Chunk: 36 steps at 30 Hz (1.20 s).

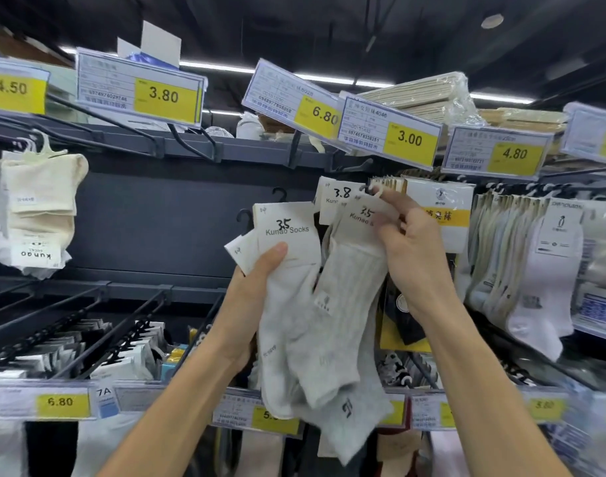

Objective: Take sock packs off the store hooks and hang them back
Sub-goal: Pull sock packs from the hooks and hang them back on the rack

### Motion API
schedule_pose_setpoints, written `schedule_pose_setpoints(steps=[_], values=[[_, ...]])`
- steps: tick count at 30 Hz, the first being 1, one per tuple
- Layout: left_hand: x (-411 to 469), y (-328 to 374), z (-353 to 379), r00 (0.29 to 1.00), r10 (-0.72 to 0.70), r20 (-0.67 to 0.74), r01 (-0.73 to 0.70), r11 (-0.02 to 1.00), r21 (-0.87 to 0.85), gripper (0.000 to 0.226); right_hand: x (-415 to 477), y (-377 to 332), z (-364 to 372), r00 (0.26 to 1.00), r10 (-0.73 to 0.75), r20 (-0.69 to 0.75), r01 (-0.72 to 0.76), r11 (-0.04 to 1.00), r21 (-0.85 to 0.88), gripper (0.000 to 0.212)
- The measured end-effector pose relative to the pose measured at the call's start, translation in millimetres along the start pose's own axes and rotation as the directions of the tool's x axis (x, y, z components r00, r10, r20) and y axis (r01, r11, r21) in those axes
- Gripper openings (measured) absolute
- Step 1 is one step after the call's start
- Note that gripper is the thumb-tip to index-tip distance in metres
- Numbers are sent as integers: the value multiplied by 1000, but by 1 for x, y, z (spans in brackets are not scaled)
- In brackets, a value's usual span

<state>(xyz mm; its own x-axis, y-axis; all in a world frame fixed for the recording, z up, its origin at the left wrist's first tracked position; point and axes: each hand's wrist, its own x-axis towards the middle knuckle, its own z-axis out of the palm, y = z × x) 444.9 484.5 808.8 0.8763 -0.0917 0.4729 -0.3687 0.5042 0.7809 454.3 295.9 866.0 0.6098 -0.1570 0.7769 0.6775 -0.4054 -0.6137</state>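
My left hand [257, 287] grips a bunch of pale grey sock packs [288, 304] with white "Kunao Socks" cards, thumb pressed on the front card marked 3.5. My right hand [408, 249] pinches the card top of another grey sock pack [350, 270], also marked 3.5, right at the tip of a store hook [367, 189]. A pack marked 3.8 [336, 197] hangs just behind it. The small black hangers of the packs in my left hand stick up free of any hook.
Price tags 3.80 [164, 94], 6.80 [324, 115] and 3.00 [410, 139] hang above on the top rail. Cream socks [36, 208] hang at the left, white packs [536, 263] crowd the right. Empty black hooks [98, 315] and lower rows of packs sit below.
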Motion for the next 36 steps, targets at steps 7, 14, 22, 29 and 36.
schedule_pose_setpoints(steps=[7, 14, 22, 29, 36], values=[[3, 2, -1, 999, -41, 19, 41, 999, 0, 21, 36, 13, 23, 989, -112, -102, 88, 974, -210, 42], [1, 5, -9, 999, -26, 45, 23, 998, 58, 20, 63, 29, 39, 994, -104, 9, 103, 960, -262, 41], [-1, 6, -11, 995, -4, 99, -10, 990, 140, 22, 51, 17, 38, 996, -4, 86, 41, 904, -426, 51], [0, 8, -5, 983, 82, 165, -103, 988, 119, 22, -37, -16, 28, 984, -98, 148, 75, 985, 156, 39], [4, 6, -2, 998, -13, 56, 4, 985, 170, 26, -24, -9, -4, 996, -43, 82, -3, 867, 498, 41]])
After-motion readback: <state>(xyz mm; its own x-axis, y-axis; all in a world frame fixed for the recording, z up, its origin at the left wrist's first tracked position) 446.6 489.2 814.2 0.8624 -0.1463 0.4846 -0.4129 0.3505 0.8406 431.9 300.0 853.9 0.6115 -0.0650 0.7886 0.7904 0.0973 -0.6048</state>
